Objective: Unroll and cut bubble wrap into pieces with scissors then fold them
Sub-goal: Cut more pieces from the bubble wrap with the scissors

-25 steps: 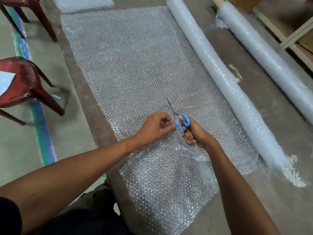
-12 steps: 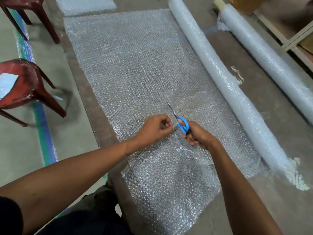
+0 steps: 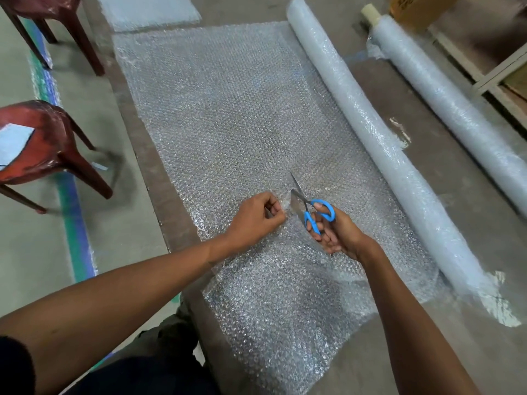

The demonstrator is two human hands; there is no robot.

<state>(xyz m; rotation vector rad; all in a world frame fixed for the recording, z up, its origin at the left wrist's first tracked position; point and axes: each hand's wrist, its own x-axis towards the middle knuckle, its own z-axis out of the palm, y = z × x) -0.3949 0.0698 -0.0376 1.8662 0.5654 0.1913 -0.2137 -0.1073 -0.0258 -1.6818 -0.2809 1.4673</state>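
Two hands at work on one sheet (image 3: pixel 228 115) of bubble wrap, laid flat along the bench (image 3: pixel 148 166) from its far end to the near edge, where it overhangs.

- Left hand (image 3: pixel 255 216): fingers curled tight, pinching the sheet just left of the cut line.
- Right hand (image 3: pixel 332 229): fingers and thumb through the blue loops of the scissors (image 3: pixel 309 208); blades parted and pointing toward the far end, the sheet between them.
- Cut: begun from the near edge, roughly mid-width; it looks to have most of the sheet's length yet to run.
- Roll (image 3: pixel 370 132): lies along the sheet's right side, touching it; the sheet feeds from it.
- Second roll (image 3: pixel 450 109): near the bench's right edge, well apart from the first, a cardboard core showing at its far end.
- Cut piece (image 3: pixel 148 10): flat at the far left corner, likely done.
- Two red chairs (image 3: pixel 42 146) on the floor, left of the bench.

Handling note: keep the sheet taut with the left pinch close to the blades, slide them half-open rather than snipping, and hold a straight line parallel to the roll; slack film would likely bunch and tear.

Writing: dark print on the box (image 3: pixel 413 7) at the far right corner, too cropped to read; no other labels
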